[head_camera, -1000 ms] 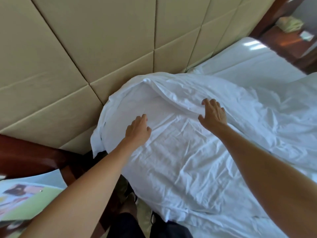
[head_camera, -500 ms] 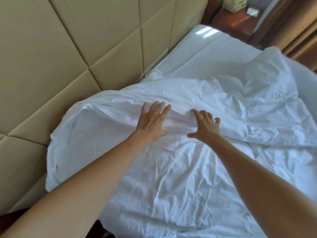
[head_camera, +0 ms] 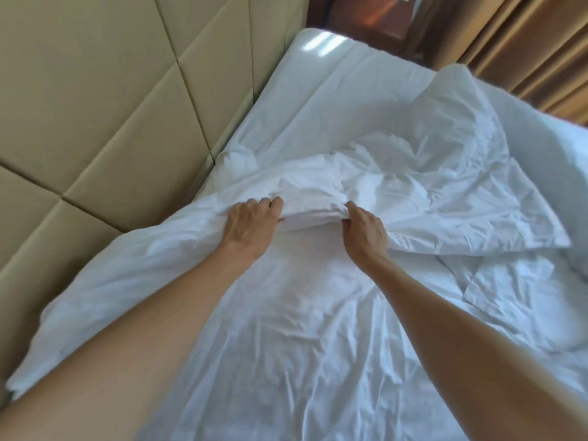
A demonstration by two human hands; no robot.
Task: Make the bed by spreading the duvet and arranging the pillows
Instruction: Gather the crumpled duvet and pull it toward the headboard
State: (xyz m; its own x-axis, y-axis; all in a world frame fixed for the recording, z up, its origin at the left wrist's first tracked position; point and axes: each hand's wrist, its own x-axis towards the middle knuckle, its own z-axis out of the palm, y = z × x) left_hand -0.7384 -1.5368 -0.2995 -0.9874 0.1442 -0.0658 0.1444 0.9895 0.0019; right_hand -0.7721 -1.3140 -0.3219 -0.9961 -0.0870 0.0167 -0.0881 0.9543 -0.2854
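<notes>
Beside the padded headboard (head_camera: 121,100), the duvet (head_camera: 286,329) lies bunched and wrinkled on the bed. Left hand (head_camera: 251,224) and right hand (head_camera: 366,232) both grip its folded edge with curled fingers. Spreading seems unfinished, the pillows not arranged.

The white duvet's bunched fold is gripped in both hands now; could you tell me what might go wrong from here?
Both the left hand and right hand grip close together on the crumpled white duvet, so a pull may spread only the middle. The folded-back far flap could stay doubled.
</notes>
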